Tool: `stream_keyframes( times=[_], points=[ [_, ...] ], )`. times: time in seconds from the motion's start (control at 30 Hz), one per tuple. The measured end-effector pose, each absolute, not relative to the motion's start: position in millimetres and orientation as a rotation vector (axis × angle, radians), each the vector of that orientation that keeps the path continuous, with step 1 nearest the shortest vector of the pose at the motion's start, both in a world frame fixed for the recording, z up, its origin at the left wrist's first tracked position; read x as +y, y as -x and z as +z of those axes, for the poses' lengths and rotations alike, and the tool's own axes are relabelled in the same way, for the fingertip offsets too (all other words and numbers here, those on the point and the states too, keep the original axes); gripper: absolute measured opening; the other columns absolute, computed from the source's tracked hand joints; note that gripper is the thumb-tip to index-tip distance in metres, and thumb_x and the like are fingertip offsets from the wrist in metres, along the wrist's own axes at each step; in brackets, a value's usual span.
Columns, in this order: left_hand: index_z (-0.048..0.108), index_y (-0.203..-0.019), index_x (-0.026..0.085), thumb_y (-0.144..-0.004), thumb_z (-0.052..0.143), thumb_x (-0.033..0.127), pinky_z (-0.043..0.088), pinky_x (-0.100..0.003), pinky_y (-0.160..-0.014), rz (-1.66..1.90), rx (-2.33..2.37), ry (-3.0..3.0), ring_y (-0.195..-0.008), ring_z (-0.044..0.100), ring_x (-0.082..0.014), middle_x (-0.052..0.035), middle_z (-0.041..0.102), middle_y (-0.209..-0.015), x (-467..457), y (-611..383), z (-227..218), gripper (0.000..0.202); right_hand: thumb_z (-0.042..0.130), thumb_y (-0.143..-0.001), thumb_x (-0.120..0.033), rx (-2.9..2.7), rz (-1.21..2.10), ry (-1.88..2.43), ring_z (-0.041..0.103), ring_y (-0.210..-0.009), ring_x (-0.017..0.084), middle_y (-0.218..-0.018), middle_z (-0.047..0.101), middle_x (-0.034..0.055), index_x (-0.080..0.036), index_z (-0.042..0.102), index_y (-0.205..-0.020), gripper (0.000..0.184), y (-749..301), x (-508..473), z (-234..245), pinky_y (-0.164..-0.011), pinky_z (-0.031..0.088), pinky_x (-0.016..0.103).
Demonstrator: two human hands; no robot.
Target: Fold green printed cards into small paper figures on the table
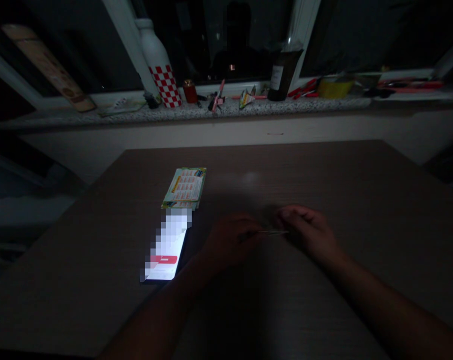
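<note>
My left hand (236, 237) is closed on one end of a thin, flat thing (273, 232), seen almost edge-on and too dark to name. At its other end is my right hand (309, 227), with thumb and fingers pressed together; what they pinch is hidden. Both hands are low over the middle of the table. Left of them lies a small stack of printed cards (184, 186), green-edged with rows of red print. Just below the cards, a phone (166, 250) lies face up with its screen lit and partly blurred out.
The brown table (324, 175) ends at a wall under a speckled windowsill (136, 117). On the sill stand a white bottle with red checks (160, 65), a small amber jar (189, 91), a dark pouch (282, 75), a tall tan tube (48, 67) and several pens.
</note>
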State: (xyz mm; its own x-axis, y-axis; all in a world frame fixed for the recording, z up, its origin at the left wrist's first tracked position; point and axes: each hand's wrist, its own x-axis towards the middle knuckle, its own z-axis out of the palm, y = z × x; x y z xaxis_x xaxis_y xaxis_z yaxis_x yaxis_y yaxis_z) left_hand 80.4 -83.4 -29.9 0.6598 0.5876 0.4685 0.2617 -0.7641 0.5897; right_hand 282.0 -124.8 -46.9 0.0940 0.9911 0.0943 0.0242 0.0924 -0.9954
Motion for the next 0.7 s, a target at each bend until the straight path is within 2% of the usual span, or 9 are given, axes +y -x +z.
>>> stream_keyframes(
  times=[0.1,0.23,0.47,0.7],
  points=[
    [0.066,-0.082,0.015,-0.086,0.055,0.024,0.046,-0.022,-0.063,0.866,0.653,-2.432,-0.070,0.060,-0.0121,-0.0031,0.066,-0.077,-82.0,-78.8,-31.8,0.015,0.062,-0.079,-0.022,-1.488,0.645,1.086,0.059,-0.072,0.016,-0.077,0.063,0.0030,-0.019,0.065,-0.084,0.007,-284.6,-130.9,-39.3,-0.064,0.046,0.029],
    [0.066,-0.081,0.017,-0.086,0.052,0.022,0.044,-0.023,-0.066,0.839,0.586,-2.569,-0.071,0.059,-0.0124,-0.0024,0.066,-0.076,-82.8,-78.8,-34.2,0.016,0.066,-0.069,-0.009,-1.862,0.376,0.898,0.058,-0.074,0.018,-0.080,0.061,0.0051,-0.018,0.063,-0.087,0.020,-279.2,-134.6,-32.3,-0.065,0.047,0.032],
    [0.063,-0.072,0.016,-0.088,0.046,0.022,0.037,-0.023,-0.060,0.709,0.538,-2.716,-0.063,0.052,-0.0114,-0.0010,0.059,-0.067,-87.9,-80.8,-28.9,0.024,0.064,-0.067,-0.010,-2.066,0.233,0.855,0.055,-0.068,0.017,-0.071,0.059,0.0035,-0.017,0.060,-0.076,0.012,-274.4,-129.7,-33.0,-0.065,0.045,0.034],
    [0.058,-0.068,0.016,-0.088,0.044,0.020,0.034,-0.024,-0.056,0.701,0.360,-2.713,-0.060,0.050,-0.0111,0.0000,0.056,-0.064,-88.8,-82.0,-27.8,0.026,0.060,-0.065,-0.007,-2.070,0.317,0.805,0.049,-0.061,0.014,-0.064,0.053,0.0007,-0.018,0.054,-0.068,0.013,-271.4,-131.2,-36.1,-0.059,0.041,0.031]
  ],
)
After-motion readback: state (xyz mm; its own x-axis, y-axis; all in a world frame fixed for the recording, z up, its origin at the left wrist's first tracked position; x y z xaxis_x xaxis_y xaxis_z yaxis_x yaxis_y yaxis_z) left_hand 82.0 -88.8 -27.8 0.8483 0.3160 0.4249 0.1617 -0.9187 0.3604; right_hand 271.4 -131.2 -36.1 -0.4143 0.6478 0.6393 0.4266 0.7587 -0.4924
